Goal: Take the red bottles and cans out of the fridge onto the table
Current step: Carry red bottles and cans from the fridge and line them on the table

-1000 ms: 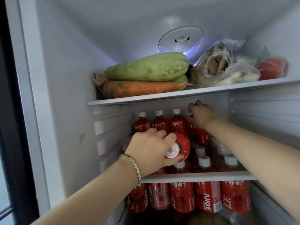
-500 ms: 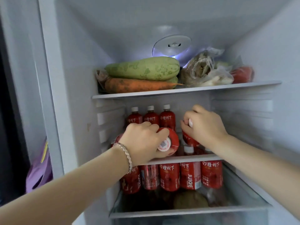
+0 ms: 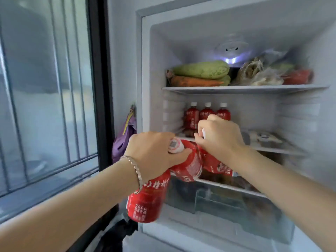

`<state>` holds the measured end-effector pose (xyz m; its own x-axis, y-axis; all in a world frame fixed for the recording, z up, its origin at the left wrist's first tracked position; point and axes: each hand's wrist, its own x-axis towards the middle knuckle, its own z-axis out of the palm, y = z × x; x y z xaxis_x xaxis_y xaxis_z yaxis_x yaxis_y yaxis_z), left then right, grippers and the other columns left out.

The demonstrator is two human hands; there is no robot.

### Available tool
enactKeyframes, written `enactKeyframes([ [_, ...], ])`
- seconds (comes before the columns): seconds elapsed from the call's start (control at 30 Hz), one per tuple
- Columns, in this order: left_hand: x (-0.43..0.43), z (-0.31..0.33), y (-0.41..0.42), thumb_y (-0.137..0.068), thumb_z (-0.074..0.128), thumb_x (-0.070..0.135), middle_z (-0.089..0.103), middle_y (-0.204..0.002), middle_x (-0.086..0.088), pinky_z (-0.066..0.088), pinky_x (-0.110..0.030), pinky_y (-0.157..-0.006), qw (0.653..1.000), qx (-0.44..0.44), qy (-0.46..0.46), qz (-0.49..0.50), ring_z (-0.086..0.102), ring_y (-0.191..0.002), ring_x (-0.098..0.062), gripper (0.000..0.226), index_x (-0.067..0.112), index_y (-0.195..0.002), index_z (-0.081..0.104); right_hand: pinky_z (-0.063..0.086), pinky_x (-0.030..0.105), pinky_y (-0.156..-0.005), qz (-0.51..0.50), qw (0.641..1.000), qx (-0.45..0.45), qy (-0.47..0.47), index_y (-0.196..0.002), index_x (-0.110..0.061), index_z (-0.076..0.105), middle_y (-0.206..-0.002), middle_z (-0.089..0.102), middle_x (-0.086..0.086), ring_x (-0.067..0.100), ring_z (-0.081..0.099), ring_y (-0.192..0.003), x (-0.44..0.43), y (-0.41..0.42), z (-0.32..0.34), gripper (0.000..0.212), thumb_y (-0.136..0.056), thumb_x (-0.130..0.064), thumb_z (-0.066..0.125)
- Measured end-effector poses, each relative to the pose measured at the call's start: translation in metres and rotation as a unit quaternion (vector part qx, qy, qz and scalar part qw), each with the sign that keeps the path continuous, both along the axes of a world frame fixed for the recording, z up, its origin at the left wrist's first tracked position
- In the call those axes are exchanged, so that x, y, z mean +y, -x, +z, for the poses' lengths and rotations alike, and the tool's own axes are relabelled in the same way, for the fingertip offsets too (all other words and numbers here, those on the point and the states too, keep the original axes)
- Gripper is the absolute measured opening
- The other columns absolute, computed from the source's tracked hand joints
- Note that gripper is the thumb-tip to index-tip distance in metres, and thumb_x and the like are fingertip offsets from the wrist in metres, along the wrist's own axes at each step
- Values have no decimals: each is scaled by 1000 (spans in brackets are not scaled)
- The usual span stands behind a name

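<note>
My left hand [image 3: 152, 153] grips two red bottles by their tops: one hangs below my wrist [image 3: 147, 199], the other [image 3: 189, 164] tilts to the right with its white cap showing. My right hand [image 3: 220, 137] grips the top of another red bottle [image 3: 212, 162], held in front of the fridge's middle shelf [image 3: 276, 150]. Three red bottles [image 3: 206, 115] with white caps stand at the back left of that shelf. More red bottles sit blurred on the shelf below, mostly hidden by my arms.
The top shelf [image 3: 245, 88] holds a green squash [image 3: 201, 70], a carrot [image 3: 196, 81] and bagged food [image 3: 263, 73]. A purple bag [image 3: 123, 140] hangs left of the fridge. A barred window [image 3: 49, 88] fills the left. A clear drawer [image 3: 227, 211] sits at the fridge bottom.
Both hands have pulled back out of the fridge with their bottles. The view has drawn away and swung left, so the window and purple bag now show.
</note>
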<state>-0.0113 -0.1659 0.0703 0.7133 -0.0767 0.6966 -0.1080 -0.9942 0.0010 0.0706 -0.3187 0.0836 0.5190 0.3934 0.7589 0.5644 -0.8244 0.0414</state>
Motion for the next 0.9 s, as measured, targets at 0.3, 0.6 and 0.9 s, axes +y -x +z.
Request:
enactKeyframes([
  [0.3,59,-96,210,-79,37,73,66,-82,5,48,-28,-75,948,128,27,290,65,-82,-18,50,25,-77,49,34,28,-69,281,933,145,169,-81,-24,54,-86,47,-3,27,60,-96,92,148,-92,20,-92,-40,50],
  [0.6,74,-170,536,-83,38,68,68,-101,3,41,-23,-70,784,228,79,572,64,-90,-16,54,23,-103,61,39,26,-72,519,792,125,296,-106,-14,60,-108,60,7,29,63,-96,204,424,-167,36,-93,-45,49],
  [0.9,-7,-213,862,-82,40,69,69,-98,2,38,-25,-71,602,216,166,751,64,-93,-20,48,24,-88,54,50,32,-77,669,609,155,397,-103,-14,60,-110,57,9,29,60,-93,231,772,-215,39,-86,-49,58],
])
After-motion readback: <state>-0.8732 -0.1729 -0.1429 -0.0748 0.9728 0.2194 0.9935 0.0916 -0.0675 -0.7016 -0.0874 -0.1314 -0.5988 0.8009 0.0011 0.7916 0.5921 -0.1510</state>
